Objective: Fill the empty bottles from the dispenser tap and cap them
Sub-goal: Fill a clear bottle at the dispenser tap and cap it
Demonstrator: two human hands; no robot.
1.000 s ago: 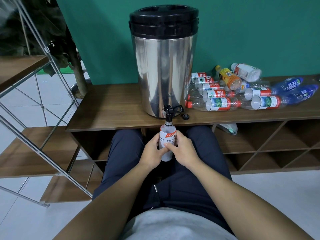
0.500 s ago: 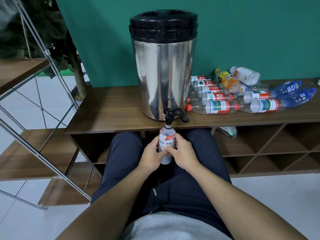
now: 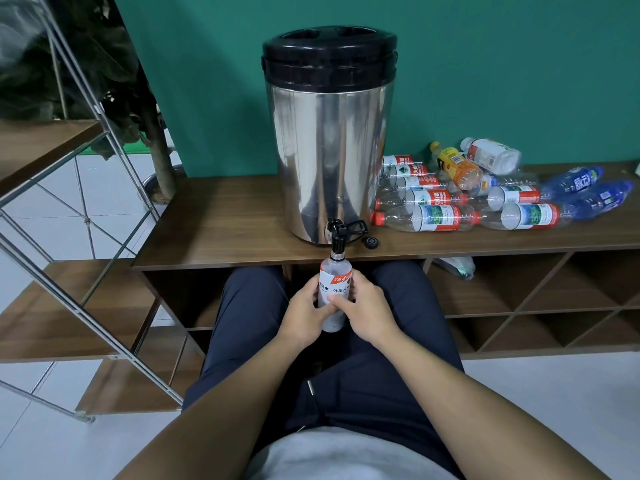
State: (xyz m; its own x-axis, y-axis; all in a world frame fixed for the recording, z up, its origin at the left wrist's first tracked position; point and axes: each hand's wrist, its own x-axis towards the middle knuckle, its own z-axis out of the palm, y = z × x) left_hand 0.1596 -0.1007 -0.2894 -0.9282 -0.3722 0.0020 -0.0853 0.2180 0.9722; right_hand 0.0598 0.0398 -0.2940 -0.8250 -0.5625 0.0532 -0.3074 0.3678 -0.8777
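Bottle (image 3: 335,278), clear plastic cylinder, gripped by both hands (image 3: 341,311), mouth under black tap (image 3: 337,233), steel dispenser (image 3: 329,140).

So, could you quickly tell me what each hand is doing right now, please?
Left hand: closed around the bottle under the tap.
Right hand: closed on the same bottle from the other side.

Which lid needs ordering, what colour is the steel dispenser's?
Black, on the tall shiny steel dispenser; its lid shows plainly in the head view.
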